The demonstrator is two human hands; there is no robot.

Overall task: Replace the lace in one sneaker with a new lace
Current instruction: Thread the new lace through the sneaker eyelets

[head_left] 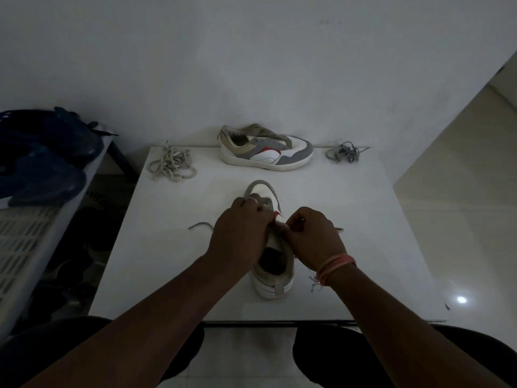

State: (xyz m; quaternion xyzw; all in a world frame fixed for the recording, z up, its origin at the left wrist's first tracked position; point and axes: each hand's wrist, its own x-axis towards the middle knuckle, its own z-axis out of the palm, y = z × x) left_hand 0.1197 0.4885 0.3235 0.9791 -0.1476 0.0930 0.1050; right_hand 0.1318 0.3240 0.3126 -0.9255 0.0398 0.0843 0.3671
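At far left, a rack point(33, 219) beside the desk point(173, 275) carries dark blue items point(42, 158). On the desk's back left lies a coiled beige lace point(170, 163). A grey lace end point(200, 226) trails onto the desk just left of my left hand point(240, 233).

My left hand curls over the lacing area of the near sneaker point(272, 264), which stands at desk centre with its toe pointing away from me; its fingertips are hidden, so I cannot tell exactly what they pinch. My right hand point(313, 239) is closed in a pinch at the eyelet row, apparently on the lace, though the dim light hides the contact. A second lace end point(339, 229) shows just right of that hand.

At back centre, the second sneaker point(265, 148) lies unlaced against the wall. At back right sits a bundled grey lace point(345, 152).

Risks from here, as I judge them:
- Uneven ends: pulling one side harder would leave one end too short to tie.
- Skipped or crossed eyelet: low light and my own hands cover the row.
- Twisted lace: feeding without flattening would lock a twist under the next crossing.
- Sneaker shift: a sharp pull with no firm hold would slide it on the smooth desk.
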